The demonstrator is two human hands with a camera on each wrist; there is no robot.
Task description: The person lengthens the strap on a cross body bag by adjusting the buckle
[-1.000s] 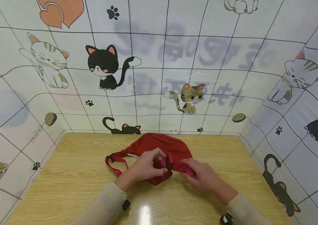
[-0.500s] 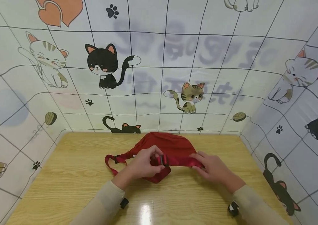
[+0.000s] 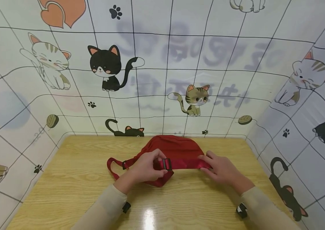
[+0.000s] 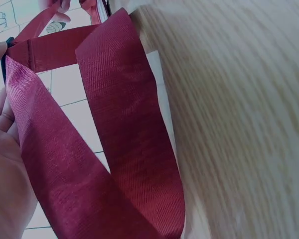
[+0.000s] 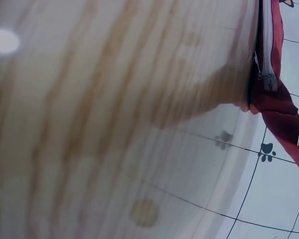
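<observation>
A red waist bag (image 3: 174,147) lies on the table, its webbing strap (image 3: 185,164) drawn across its front. At the black strap adjuster (image 3: 166,164), my left hand (image 3: 145,167) pinches the strap between thumb and fingers. My right hand (image 3: 221,169) grips the strap farther right, which runs flat and straight between the hands. In the left wrist view a broad loop of the red strap (image 4: 124,114) hangs beside the left hand (image 4: 7,164). The right wrist view shows the bag's zipper (image 5: 267,79) and only an edge of the right hand.
The light wooden table (image 3: 79,191) meets a cat-printed wall covering (image 3: 151,80) at the back and sides. A smaller strap loop with a black slider (image 3: 123,165) lies left of the bag. Black wrist devices (image 3: 241,210) sit under both sleeves.
My right hand has moved right, and the strap between the hands has gone from short and bunched to longer and straight. The left slider has shifted right; my left hand has barely moved.
</observation>
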